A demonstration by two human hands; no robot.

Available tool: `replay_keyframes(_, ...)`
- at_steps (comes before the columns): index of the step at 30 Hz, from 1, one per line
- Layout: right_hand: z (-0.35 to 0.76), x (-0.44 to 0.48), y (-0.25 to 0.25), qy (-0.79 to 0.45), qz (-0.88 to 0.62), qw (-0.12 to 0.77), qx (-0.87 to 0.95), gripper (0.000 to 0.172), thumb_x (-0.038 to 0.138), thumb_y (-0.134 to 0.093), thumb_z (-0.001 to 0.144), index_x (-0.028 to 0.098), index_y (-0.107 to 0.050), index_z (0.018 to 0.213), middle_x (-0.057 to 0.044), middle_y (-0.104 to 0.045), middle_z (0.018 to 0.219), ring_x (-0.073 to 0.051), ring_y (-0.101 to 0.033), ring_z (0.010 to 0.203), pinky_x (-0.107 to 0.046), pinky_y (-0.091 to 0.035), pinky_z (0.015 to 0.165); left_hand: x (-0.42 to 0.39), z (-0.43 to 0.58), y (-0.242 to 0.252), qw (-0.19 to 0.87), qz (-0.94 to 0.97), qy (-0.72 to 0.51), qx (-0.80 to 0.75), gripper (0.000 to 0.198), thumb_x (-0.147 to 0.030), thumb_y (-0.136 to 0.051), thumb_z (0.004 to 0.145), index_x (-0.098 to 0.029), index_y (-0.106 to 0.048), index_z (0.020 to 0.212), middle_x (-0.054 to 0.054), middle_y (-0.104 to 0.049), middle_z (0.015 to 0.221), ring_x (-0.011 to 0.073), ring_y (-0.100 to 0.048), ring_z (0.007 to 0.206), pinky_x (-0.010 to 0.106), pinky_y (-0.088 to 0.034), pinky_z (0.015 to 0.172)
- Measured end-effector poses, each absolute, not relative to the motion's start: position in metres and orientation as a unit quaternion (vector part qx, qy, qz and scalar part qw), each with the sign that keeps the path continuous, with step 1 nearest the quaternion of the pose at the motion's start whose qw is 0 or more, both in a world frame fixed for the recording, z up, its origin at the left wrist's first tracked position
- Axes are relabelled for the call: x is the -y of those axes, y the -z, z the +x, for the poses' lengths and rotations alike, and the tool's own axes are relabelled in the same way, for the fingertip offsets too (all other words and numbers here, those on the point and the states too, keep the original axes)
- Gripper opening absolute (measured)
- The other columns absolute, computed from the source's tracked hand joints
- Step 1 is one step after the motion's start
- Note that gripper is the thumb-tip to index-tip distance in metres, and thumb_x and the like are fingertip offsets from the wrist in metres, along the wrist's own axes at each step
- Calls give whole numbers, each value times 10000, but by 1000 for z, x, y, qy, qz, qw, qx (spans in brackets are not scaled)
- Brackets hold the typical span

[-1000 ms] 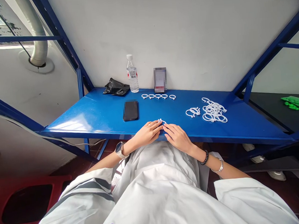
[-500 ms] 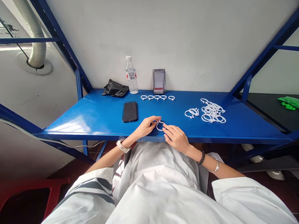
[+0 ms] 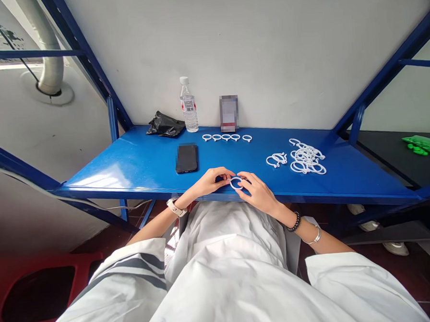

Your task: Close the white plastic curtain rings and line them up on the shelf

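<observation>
Head view: a thin, round ring of white plastic (image 3: 232, 185) is held between both hands, just above the near edge of a long, glossy blue table (image 3: 146, 160). The left hand (image 3: 215, 181) has its thumb and fingers closed narrowly on the ring's left side; the right hand (image 3: 259, 194) grips the right side, its thumb and fingers a little more spread.

Five white plastic rings with small knobs (image 3: 226, 139) lie in a row towards the back — four close together, the fifth slightly apart at the right. To the right of the hands lies a small cluster of open white plastic rings (image 3: 279, 156), and just beyond it a larger tangled heap of white plastic rings (image 3: 304, 151). A flat, black rectangular phone (image 3: 187, 158) lies left of centre, well apart from the heap.
</observation>
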State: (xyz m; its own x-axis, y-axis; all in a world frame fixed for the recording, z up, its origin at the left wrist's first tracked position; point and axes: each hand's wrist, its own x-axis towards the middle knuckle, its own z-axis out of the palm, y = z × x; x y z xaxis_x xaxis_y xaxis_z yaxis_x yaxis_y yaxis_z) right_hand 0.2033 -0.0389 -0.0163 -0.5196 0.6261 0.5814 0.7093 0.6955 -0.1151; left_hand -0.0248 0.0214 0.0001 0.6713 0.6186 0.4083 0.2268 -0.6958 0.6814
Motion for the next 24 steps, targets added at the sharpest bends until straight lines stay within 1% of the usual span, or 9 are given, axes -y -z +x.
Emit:
replay_keyframes(5, 201, 38, 23, 109, -383, 312, 863, 191, 272, -500, 1008, 181, -659, 951, -136, -709, 1159, -265, -649, 1060, -390, -560, 823, -20, -24, -1, 293, 865, -326, -245, 382, -466, -528, 998, -146, -692, 1126, 81, -694, 959, 163, -639, 825, 279, -527, 749)
replay_keyframes(10, 198, 36, 29, 163, -377, 308, 858, 237, 253, -463, 1018, 176, -678, 954, -140, -727, 1151, -263, -647, 1059, -376, -525, 812, -20, -24, -2, 301, 858, -340, -241, 392, -492, -527, 994, -158, -700, 1105, 77, -685, 929, 159, -629, 811, 277, -529, 741)
replay_keyframes(15, 197, 37, 31, 209, -369, 308, 852, 247, 237, -462, 1019, 174, -684, 933, -128, -742, 1140, -250, -657, 1027, -361, -507, 800, -20, -23, -2, 329, 839, -368, -228, 395, -486, -555, 986, -135, -692, 1105, 78, -686, 902, 147, -623, 788, 271, -535, 739)
replay_keyframes(24, 199, 36, 33, 204, -367, 300, 857, 239, 225, -478, 1017, 172, -704, 960, -144, -736, 1162, -252, -666, 1048, -363, -505, 820, -19, -23, -3, 341, 835, -360, -241, 447, -541, -550, 973, -134, -683, 1101, 89, -697, 934, 145, -632, 784, 267, -539, 724)
